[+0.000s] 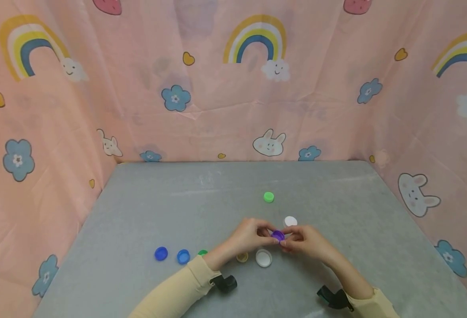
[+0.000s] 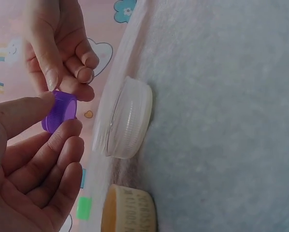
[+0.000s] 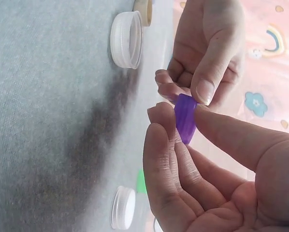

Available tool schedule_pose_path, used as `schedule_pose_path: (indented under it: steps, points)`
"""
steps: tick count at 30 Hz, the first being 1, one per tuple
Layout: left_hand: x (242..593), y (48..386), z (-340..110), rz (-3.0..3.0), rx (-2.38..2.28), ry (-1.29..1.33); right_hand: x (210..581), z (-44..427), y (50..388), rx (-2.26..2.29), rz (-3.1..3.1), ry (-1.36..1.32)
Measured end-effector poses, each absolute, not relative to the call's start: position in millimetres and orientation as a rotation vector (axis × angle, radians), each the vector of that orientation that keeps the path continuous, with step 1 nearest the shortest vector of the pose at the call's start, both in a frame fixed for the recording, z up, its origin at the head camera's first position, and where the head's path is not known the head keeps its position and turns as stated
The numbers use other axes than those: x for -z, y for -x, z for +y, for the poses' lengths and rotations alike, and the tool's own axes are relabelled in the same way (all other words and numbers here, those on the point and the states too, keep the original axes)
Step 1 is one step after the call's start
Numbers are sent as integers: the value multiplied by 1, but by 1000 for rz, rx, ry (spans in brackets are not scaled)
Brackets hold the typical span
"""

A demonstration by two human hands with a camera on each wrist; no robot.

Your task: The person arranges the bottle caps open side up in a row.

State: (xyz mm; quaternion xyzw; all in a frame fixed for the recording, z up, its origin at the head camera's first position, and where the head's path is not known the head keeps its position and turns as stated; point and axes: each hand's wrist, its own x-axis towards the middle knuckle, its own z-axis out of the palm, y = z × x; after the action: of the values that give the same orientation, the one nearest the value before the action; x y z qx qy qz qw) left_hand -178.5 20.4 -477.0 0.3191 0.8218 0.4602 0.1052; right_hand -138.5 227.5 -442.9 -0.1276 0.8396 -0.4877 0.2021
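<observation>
A small purple bottle cap (image 1: pixel 278 236) with ribbed sides is held up between both hands, its hollow side showing in the head view. My left hand (image 1: pixel 251 234) pinches one side of the cap (image 2: pixel 61 112) with thumb and finger. From the other side my right hand (image 1: pixel 306 242) pinches the same cap (image 3: pixel 185 118) between thumb and fingers. Just below the hands lies a translucent white cap (image 1: pixel 263 258), hollow side up. Beside it a tan cap (image 1: pixel 242 257) sits near the left wrist, with printed characters on its side in the left wrist view.
Behind the hands are a white cap (image 1: pixel 290 221) and, farther back, a bright green cap (image 1: pixel 268 197). To the left lie a dark blue cap (image 1: pixel 161 253), a lighter blue cap (image 1: pixel 183 256) and a green cap (image 1: pixel 203 252) partly hidden by the left arm. Patterned pink cloth (image 1: pixel 217 119) surrounds the grey table (image 1: pixel 138 203).
</observation>
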Motion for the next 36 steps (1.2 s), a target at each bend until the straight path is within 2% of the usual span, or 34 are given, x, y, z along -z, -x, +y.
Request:
schedule_pose_path:
  steps: [15,25,36]
  points:
    - [485,177,28,2302,-1298,-970,445,234,135,1150,2475,502]
    - [487,171,33,2286,-1234,-981,448,235,130,1078,2456,497]
    - [487,168,37,2401,-1049,-1130,448,238,128,1074,2431,474]
